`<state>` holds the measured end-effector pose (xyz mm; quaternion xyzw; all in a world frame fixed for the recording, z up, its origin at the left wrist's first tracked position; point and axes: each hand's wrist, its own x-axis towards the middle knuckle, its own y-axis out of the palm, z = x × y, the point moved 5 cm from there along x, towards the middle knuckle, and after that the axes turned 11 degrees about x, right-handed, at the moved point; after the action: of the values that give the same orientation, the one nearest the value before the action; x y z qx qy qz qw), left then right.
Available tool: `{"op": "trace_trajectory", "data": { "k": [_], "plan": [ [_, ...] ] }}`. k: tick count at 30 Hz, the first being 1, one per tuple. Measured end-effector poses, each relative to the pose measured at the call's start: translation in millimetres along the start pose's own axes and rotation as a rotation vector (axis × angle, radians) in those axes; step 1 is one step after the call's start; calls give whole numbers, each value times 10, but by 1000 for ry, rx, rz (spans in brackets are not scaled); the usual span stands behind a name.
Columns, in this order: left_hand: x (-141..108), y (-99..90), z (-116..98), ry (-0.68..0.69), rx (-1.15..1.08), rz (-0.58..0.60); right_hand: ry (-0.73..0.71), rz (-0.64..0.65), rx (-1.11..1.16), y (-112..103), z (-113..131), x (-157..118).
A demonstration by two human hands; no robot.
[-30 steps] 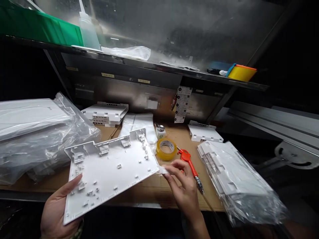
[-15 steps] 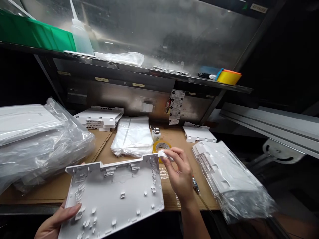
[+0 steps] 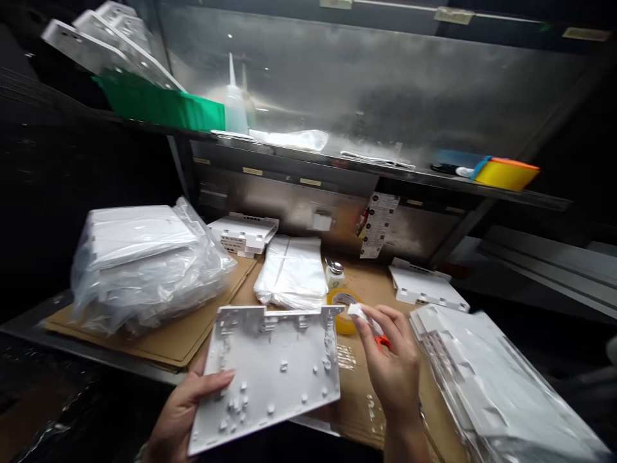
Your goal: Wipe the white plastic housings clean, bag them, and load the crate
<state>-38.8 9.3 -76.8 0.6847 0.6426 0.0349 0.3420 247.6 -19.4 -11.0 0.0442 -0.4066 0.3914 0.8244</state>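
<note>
My left hand (image 3: pixel 186 402) grips a white plastic cover (image 3: pixel 270 363) by its left edge, thumb on the inner face. The cover is tilted, its inside with small clips and posts toward me. Off its upper right corner, my right hand (image 3: pixel 393 363) pinches a small white wad (image 3: pixel 355 310), perhaps cloth or paper, between thumb and fingers. The wad is a little apart from the cover. Behind that hand shows a bit of an orange-red object (image 3: pixel 383 341), mostly hidden. A roll of yellow tape (image 3: pixel 344 325) lies just behind the wad, partly covered by hand and cover.
Bagged white covers stand at left (image 3: pixel 144 235) and right (image 3: pixel 501 379). Further back are a stack of clear bags (image 3: pixel 292 273), a pump bottle (image 3: pixel 334 276) and white housings (image 3: pixel 245 233). A metal shelf (image 3: pixel 299 154) overhead carries a green bin (image 3: pixel 164 106) and a squeeze bottle (image 3: pixel 235 109).
My view has turned left, so everything shifts right in the picture. My right hand has drawn the white wad off the cover's upper right corner. My left hand keeps its grip.
</note>
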Motion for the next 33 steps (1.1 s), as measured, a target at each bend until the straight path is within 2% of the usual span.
{"op": "trace_trajectory", "data": {
  "k": [5,7,10,15,20,22,23,25,27,30,33],
  "plan": [
    [-80,540,-2,72,-32,77,-224,83,209,357,766,77],
    [-100,680,15,107,-56,104,-260,103,247,478,955,96],
    [-106,785,50,129,-53,118,-276,106,237,563,981,124],
    [-94,863,56,178,-35,129,-248,43,201,488,798,151],
    [-92,918,78,154,-59,131,-276,74,218,488,859,144],
    [-91,899,70,125,-77,122,-264,69,192,495,731,197],
    [-92,879,54,113,-80,118,-232,51,179,487,590,240],
    [-96,823,-2,101,-63,104,-105,1,103,466,161,334],
    [-96,750,-71,89,-32,81,73,-46,-94,453,-371,397],
    [-56,597,-143,58,-25,42,177,41,-224,529,-999,382],
    [48,343,-161,38,-63,40,217,161,-275,533,-1322,251]
  ]
}}
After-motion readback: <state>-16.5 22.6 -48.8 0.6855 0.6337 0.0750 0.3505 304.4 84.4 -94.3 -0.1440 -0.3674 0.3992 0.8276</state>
